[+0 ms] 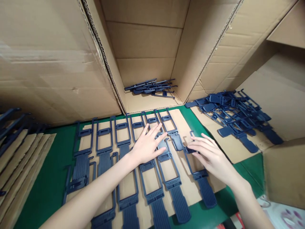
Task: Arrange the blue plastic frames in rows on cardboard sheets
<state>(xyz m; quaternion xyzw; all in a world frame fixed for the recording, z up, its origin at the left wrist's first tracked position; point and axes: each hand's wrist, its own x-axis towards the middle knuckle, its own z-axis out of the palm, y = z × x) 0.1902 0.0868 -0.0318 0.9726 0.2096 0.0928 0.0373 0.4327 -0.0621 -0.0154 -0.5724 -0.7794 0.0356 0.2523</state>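
Dark blue plastic frames, each with a hooked open end and a ribbed paddle, lie in two rows on a cardboard sheet (pixel 195 194). My left hand (pixel 147 144) is spread flat over the middle of the rows, fingers apart, resting on or just above several frames. At the right end of the near row, my right hand (pixel 209 151) pinches the hooked end of a blue plastic frame (pixel 207 190) between thumb and fingers. Its paddle points toward me. Left of it lies another frame (pixel 179 203). My left hand and forearm hide parts of the rows.
A pile of loose blue frames (pixel 228 105) lies on cardboard at the right. More are inside an open cardboard box (pixel 147 41) at the back. Stacked cardboard sheets (pixel 30 168) with frames stand at the left on the green tabletop (pixel 57 146).
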